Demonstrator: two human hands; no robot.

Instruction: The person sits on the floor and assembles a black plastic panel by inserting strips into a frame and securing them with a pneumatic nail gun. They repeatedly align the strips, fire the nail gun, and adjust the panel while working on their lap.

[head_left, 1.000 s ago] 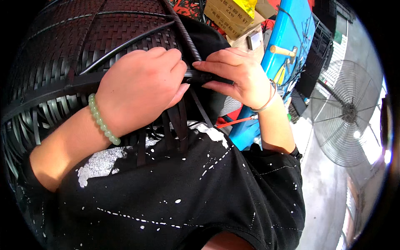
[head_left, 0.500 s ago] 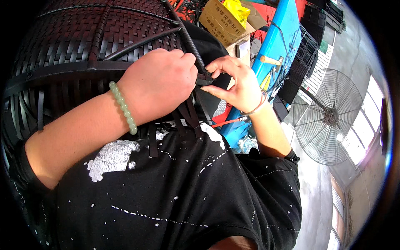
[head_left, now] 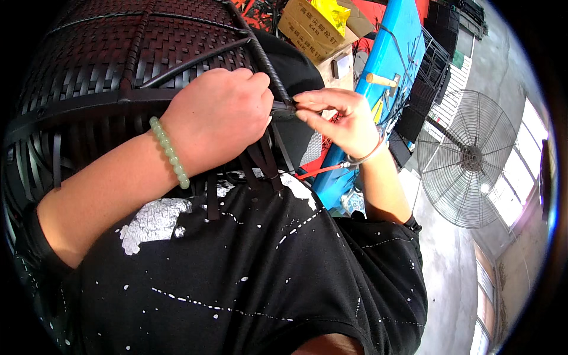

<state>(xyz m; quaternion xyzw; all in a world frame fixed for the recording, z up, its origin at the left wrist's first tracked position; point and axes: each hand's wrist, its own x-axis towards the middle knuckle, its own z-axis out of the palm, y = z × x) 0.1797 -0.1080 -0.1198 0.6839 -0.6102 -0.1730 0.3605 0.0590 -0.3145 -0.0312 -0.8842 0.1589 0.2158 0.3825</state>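
A dark brown woven wicker piece (head_left: 106, 53), with flat strips over a frame, lies across my lap on the left. My left hand (head_left: 222, 115), a green bead bracelet at its wrist, is closed beside the frame's edge; whatever its fingers hold is hidden. At the frame's corner, next to the strip-wrapped bar (head_left: 269, 71), the thumb and fingers of my right hand (head_left: 343, 118) come together in a pinch. Any thing between those fingertips is too small to make out. Loose dark strips (head_left: 260, 163) hang below my left hand against my black shirt (head_left: 236, 260).
Beyond my right hand stands a blue bench (head_left: 384, 44) with a wooden-handled hammer (head_left: 381, 80) and yellow-handled pliers (head_left: 377, 111) on it. A cardboard box (head_left: 313, 29) holds a yellow bag. An orange hose (head_left: 319, 173) runs below. A large fan (head_left: 470, 158) stands at the right.
My right thumb and fingers have closed together at the frame's corner from a wider spread. My left hand has shifted slightly left, still closed.
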